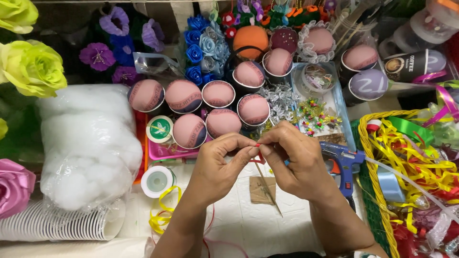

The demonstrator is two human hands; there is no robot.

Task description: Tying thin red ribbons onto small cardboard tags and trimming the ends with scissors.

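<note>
Evidently both hands meet fingertip to fingertip, left hand (217, 165) and right hand (296, 165) each pinching the thin red ribbon (258, 145) atop a slim wooden stick (267, 186) to keep it taut.

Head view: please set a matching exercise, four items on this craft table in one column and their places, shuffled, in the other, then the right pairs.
Things:
1. blue glue gun
2. white stuffing in a clear bag
3. yellow wicker basket of ribbons
4. thin wooden stick

Places:
A. at the far right edge of the table
B. pinched between the fingertips of the left hand and the right hand
C. left of the hands, below the green fabric roses
D. just right of the right hand

Pairs: 1-D, 2-C, 3-A, 4-B
</note>
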